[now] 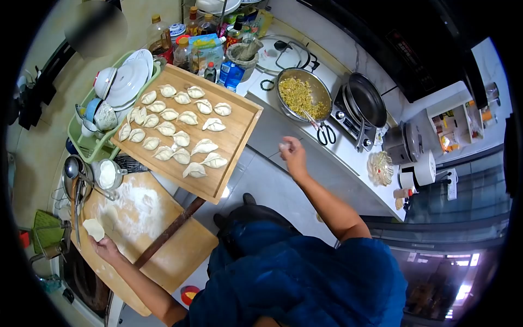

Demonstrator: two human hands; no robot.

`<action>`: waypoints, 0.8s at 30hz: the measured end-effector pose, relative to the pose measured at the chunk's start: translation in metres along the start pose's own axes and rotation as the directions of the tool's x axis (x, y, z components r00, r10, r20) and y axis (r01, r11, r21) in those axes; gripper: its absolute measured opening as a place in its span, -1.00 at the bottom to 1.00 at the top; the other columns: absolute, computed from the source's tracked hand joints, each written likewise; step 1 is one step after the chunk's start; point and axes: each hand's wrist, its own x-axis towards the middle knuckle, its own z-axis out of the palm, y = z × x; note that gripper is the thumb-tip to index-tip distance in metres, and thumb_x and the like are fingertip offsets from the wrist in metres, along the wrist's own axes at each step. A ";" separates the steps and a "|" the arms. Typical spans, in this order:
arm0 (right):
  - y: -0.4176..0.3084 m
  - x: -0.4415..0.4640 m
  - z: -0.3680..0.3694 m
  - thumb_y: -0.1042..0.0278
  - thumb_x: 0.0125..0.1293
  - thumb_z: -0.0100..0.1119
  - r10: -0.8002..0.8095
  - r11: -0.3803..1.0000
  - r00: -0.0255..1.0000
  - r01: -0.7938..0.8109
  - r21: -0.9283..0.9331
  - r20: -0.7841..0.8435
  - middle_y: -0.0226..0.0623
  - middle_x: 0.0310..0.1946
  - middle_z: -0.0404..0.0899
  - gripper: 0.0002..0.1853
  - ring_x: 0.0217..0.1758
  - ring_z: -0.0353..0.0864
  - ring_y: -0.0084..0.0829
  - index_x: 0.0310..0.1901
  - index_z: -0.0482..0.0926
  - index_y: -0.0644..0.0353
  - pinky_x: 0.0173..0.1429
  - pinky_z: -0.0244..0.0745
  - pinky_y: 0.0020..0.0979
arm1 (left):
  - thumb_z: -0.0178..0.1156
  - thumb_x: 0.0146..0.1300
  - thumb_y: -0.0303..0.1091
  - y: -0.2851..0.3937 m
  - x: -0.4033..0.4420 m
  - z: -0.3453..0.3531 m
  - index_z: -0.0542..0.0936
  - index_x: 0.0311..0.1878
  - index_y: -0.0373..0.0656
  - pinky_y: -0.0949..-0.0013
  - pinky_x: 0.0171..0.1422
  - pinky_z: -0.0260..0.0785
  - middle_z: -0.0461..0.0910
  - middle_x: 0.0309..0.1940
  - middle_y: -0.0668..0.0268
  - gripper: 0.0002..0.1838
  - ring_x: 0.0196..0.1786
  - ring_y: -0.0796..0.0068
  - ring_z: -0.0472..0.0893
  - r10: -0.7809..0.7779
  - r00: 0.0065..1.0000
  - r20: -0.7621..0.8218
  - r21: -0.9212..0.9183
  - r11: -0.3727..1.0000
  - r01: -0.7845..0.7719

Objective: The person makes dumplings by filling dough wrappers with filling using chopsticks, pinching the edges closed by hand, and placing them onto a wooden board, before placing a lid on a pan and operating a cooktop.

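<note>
Bright light, warped edges, black corners

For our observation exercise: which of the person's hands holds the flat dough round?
The left hand, over the floured board, holds the dough round; no such round shows at the right hand.

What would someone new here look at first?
Probably the wooden tray left of the picture's middle, with rows of pale dumplings. Right of that, on the white counter, is a pan of yellowish food. Then the left hand, holding a dough round at the left of the floury board.
</note>
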 end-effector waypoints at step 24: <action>0.014 0.185 -0.187 0.00 0.44 -0.17 -0.125 0.968 0.957 0.060 -0.245 -0.261 -0.05 -0.46 0.54 -0.51 -0.34 0.52 -0.13 -0.35 0.56 0.28 -0.15 0.38 -0.24 | 0.14 0.30 -0.40 -0.361 -0.323 0.314 0.45 0.14 -0.24 0.24 0.07 0.50 0.60 -0.03 0.19 -0.64 -0.01 0.33 0.60 -0.491 0.829 0.267 0.226 0.868 0.441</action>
